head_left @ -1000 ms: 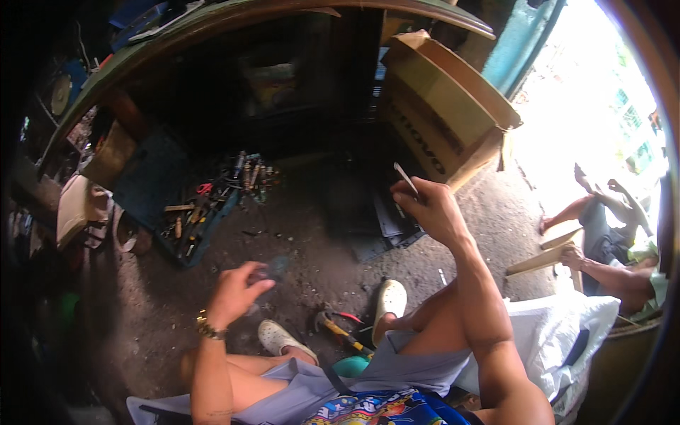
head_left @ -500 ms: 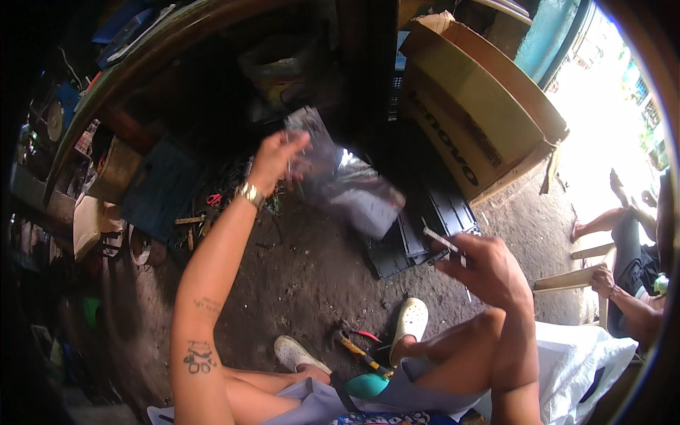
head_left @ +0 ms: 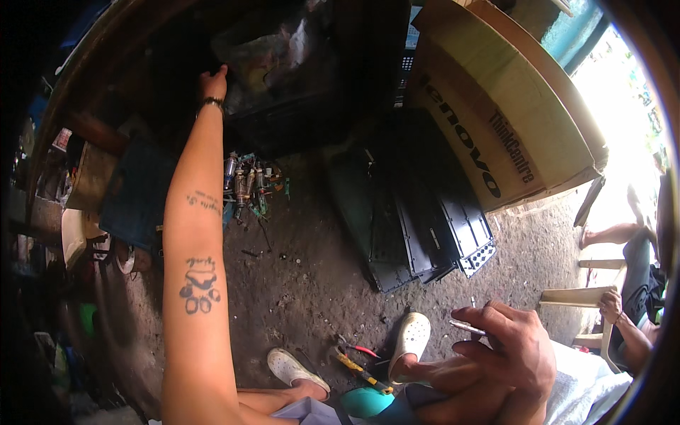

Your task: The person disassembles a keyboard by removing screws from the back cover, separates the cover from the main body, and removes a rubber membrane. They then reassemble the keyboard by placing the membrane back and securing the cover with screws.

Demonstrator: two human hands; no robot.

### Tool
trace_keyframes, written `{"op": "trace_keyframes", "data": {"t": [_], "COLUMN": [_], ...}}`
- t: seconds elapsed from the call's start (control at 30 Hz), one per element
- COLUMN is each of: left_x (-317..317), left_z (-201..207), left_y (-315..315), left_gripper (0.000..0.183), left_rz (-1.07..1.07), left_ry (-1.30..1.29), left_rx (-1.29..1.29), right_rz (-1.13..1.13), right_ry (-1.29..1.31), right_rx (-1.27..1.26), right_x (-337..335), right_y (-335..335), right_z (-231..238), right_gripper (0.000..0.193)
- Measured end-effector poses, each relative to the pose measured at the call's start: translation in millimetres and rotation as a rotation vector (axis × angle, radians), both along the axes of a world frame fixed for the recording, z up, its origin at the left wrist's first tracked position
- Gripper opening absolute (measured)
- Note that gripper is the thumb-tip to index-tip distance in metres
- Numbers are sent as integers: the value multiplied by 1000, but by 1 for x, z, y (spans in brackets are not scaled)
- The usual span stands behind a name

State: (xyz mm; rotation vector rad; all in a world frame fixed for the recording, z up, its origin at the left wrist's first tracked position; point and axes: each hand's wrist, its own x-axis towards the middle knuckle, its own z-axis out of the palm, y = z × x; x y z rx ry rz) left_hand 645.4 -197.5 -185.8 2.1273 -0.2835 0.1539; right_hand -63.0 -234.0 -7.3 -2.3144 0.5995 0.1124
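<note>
My left arm stretches far forward into the shadow. The left hand (head_left: 214, 82) is closed at the left edge of a clear, crinkled plastic bag (head_left: 273, 64); darkness hides what its fingers hold, if anything. Low at the right, my right hand (head_left: 513, 347) is closed around a slim, pale, metallic-looking rod (head_left: 467, 327), which sticks out between the fingers. Beyond that hand, overlapping black flat panels (head_left: 425, 234) lie on the dirt floor. A heap of small metal and glass-like parts (head_left: 248, 180) lies beside my left forearm.
A large cardboard box (head_left: 510, 120) stands behind the panels. Pliers with red and yellow handles (head_left: 361, 365) and a teal round thing (head_left: 367, 401) are between my feet. A dark blue panel (head_left: 138, 191) leans at left. Another person (head_left: 630, 304) sits at right beside a chair.
My left hand has moved forward and left into the shadow. The blurred dark, shiny thing between my hands is gone from there. My right hand has drawn nearer to me with its rod.
</note>
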Motion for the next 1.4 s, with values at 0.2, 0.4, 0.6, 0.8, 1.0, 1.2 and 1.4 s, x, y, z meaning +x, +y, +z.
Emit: {"op": "trace_keyframes", "data": {"t": [0.2,0.4,0.6,0.8,1.0,1.2,1.4], "left_x": [-94,-263,-419,-614,-772,-807,-886], "left_z": [-26,13,111,165,87,-2,-59], "left_y": [114,329,581,788,838,826,948], "left_gripper": [52,41,43,41,34,17,27], "left_rz": [-211,-806,-362,180,700,980,1526], "left_ry": [-482,-235,21,203,469,70,240], "left_rx": [456,911,987,874,816,778,555], "right_rz": [-7,41,199,778,885,734,764], "right_ry": [-37,-85,27,387,499,233,270], "right_rx": [29,21,-212,-198,-316,-379,-467], "right_x": [3,-7,-19,-29,-38,3,9], "right_y": [18,52,73,110,156,154,143], "right_z": [20,25,-24,-100,-116,-101,-113], "right_gripper": [40,39,51,49,38,41,39]}}
